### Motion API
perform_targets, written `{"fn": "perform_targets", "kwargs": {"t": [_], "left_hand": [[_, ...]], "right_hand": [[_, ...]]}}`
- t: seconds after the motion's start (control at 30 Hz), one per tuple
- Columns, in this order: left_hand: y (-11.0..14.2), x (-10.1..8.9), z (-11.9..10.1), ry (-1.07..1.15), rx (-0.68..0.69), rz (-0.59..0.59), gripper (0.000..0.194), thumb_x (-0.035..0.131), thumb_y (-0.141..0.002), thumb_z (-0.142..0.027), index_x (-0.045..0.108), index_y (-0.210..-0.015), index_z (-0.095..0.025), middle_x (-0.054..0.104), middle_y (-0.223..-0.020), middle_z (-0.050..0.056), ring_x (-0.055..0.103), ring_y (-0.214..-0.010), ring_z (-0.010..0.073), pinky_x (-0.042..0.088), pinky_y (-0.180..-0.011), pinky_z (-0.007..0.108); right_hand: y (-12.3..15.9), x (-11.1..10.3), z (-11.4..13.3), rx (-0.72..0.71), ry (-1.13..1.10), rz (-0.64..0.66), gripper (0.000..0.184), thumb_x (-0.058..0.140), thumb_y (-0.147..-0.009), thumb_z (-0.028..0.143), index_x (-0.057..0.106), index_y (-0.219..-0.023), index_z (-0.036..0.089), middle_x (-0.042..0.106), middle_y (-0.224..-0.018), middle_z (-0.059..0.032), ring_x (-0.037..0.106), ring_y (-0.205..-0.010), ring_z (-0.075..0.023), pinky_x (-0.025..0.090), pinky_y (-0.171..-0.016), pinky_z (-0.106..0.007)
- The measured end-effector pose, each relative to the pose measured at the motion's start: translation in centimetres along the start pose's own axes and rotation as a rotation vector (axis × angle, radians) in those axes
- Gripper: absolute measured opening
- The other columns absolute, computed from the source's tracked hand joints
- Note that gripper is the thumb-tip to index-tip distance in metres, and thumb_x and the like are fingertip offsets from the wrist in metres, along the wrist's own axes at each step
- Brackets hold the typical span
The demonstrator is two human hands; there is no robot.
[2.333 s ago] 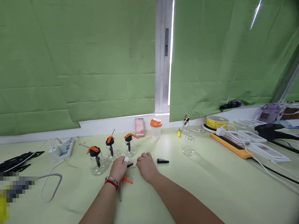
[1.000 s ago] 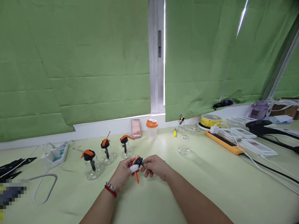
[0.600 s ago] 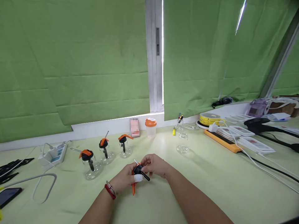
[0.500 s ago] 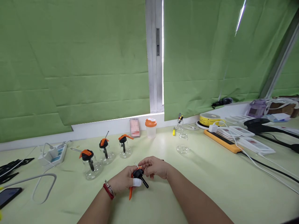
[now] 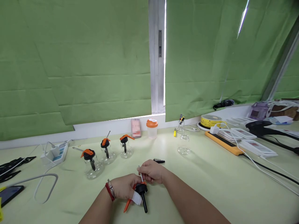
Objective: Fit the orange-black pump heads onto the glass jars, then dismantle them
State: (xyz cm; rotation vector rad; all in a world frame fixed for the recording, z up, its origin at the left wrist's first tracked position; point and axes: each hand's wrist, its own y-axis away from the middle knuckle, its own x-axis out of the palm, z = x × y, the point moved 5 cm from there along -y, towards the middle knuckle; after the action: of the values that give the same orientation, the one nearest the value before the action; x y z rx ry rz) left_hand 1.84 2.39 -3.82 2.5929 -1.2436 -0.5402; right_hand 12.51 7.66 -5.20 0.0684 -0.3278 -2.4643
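My left hand [image 5: 126, 187], with a white wrap on its thumb, grips a black-and-orange pump head [image 5: 141, 188]. An orange lever [image 5: 128, 205] sticks out below the palm, and a black tube [image 5: 144, 203] points towards me. At the head's far side, my right hand [image 5: 151, 172] is closed around a thin metal spout [image 5: 141, 175]; its fingertips partly cover it. Just beyond the right hand lies a small black part with a spring [image 5: 159, 161]. To the left stand three clear glass jars with similar heads, the closest being one jar [image 5: 93, 169].
An orange-lidded cup [image 5: 152, 128] stands at the back by the window. Right of it are a glass jar holding tools [image 5: 180, 126] and a round glass piece [image 5: 184, 150]. An orange power strip [image 5: 223, 143] lies right; a white power strip [image 5: 61, 152] and phone [image 5: 11, 194] lie left.
The pump head has come slightly towards me and turned, so its black tube points more directly at me. My right fingers have shifted onto the metal spout. The small spring part is now uncovered.
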Motion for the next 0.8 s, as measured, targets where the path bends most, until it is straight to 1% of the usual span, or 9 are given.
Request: {"fn": "perform_targets", "kwargs": {"t": [0.1, 0.17, 0.33, 0.4, 0.47, 0.53, 0.6, 0.7, 0.8], "left_hand": [[0.1, -0.2, 0.1, -0.008, -0.014, 0.006, 0.028, 0.079, -0.054, -0.033, 0.058, -0.064, -0.018, 0.056, -0.058, -0.003, 0.049, -0.051, 0.0109, 0.043, -0.048, 0.022], [0.4, -0.3, 0.0, -0.052, -0.031, 0.0, 0.03, 0.081, -0.051, -0.034, 0.059, -0.065, -0.019, 0.056, -0.058, -0.004, 0.048, -0.051, 0.0112, 0.042, -0.048, 0.022], [1.4, 0.4, -0.6, -0.153, -0.095, 0.126, 0.039, 0.086, -0.039, -0.031, 0.067, -0.07, -0.019, 0.057, -0.058, -0.005, 0.046, -0.052, 0.0116, 0.038, -0.047, 0.022], [1.7, 0.1, -0.8, -0.127, -0.071, 0.114, 0.038, 0.086, -0.04, -0.029, 0.069, -0.073, -0.019, 0.058, -0.059, -0.005, 0.046, -0.053, 0.0119, 0.038, -0.048, 0.022], [2.1, -0.7, -0.8, -0.026, -0.008, 0.061, 0.04, 0.083, -0.043, -0.025, 0.071, -0.08, -0.018, 0.059, -0.063, -0.003, 0.049, -0.055, 0.0125, 0.04, -0.05, 0.023], [2.4, -2.1, -0.5, 0.115, 0.072, -0.049, 0.043, 0.078, -0.046, -0.024, 0.071, -0.088, -0.016, 0.06, -0.068, -0.001, 0.05, -0.055, 0.0131, 0.039, -0.046, 0.022], [2.9, -3.6, -0.1, 0.269, 0.173, -0.186, 0.04, 0.071, -0.049, -0.024, 0.071, -0.087, -0.014, 0.06, -0.066, 0.001, 0.047, -0.047, 0.0108, 0.035, -0.042, 0.022], [3.3, -5.3, 0.7, 0.41, 0.253, -0.345, 0.034, 0.063, -0.05, -0.023, 0.068, -0.082, -0.012, 0.059, -0.063, 0.002, 0.043, -0.04, 0.0077, 0.029, -0.04, 0.021], [3.4, -6.0, 0.9, 0.424, 0.263, -0.456, 0.033, 0.061, -0.052, -0.021, 0.065, -0.084, -0.013, 0.058, -0.063, 0.001, 0.041, -0.041, 0.0068, 0.026, -0.042, 0.021]], "right_hand": [[0.4, 0.6, 0.1, -0.013, 0.078, 0.078, 0.014, 0.061, -0.071, 0.022, 0.055, -0.06, 0.015, 0.05, -0.043, 0.0053, 0.033, -0.031, -0.0047, 0.022, -0.033, -0.018], [0.4, 0.6, 0.3, -0.022, 0.084, 0.063, 0.013, 0.06, -0.071, 0.02, 0.055, -0.06, 0.015, 0.049, -0.042, 0.0055, 0.031, -0.03, -0.0046, 0.022, -0.033, -0.019], [-0.1, -0.9, 1.1, -0.066, 0.056, -0.216, 0.018, 0.052, -0.08, 0.027, 0.053, -0.065, 0.017, 0.042, -0.042, 0.008, 0.024, -0.031, -0.0042, 0.02, -0.035, -0.02], [-0.2, -1.0, 1.4, -0.143, 0.079, -0.309, 0.014, 0.051, -0.082, 0.027, 0.055, -0.073, 0.017, 0.047, -0.05, 0.0068, 0.031, -0.035, -0.0049, 0.027, -0.039, -0.02], [-0.2, -0.3, 1.8, -0.302, 0.266, -0.361, 0.009, 0.054, -0.08, 0.024, 0.059, -0.078, 0.016, 0.057, -0.063, 0.0022, 0.046, -0.047, -0.0078, 0.036, -0.049, -0.021], [-0.3, 1.5, 2.0, -0.483, 0.71, -0.323, 0.012, 0.054, -0.08, 0.021, 0.064, -0.076, 0.016, 0.064, -0.076, -0.0029, 0.057, -0.066, -0.013, 0.041, -0.062, -0.023], [-0.9, 3.5, 1.2, -0.532, 1.163, -0.229, 0.017, 0.051, -0.079, 0.015, 0.065, -0.069, 0.015, 0.065, -0.077, -0.0058, 0.059, -0.072, -0.0165, 0.04, -0.067, -0.026], [-1.9, 4.2, 0.3, -0.519, 1.269, -0.213, 0.02, 0.049, -0.08, 0.011, 0.066, -0.07, 0.014, 0.064, -0.08, -0.0083, 0.059, -0.072, -0.0177, 0.038, -0.064, -0.026], [-2.1, 4.0, 0.2, -0.509, 1.269, -0.219, 0.019, 0.05, -0.08, 0.013, 0.067, -0.071, 0.014, 0.064, -0.084, -0.008, 0.059, -0.073, -0.017, 0.038, -0.063, -0.025]]}}
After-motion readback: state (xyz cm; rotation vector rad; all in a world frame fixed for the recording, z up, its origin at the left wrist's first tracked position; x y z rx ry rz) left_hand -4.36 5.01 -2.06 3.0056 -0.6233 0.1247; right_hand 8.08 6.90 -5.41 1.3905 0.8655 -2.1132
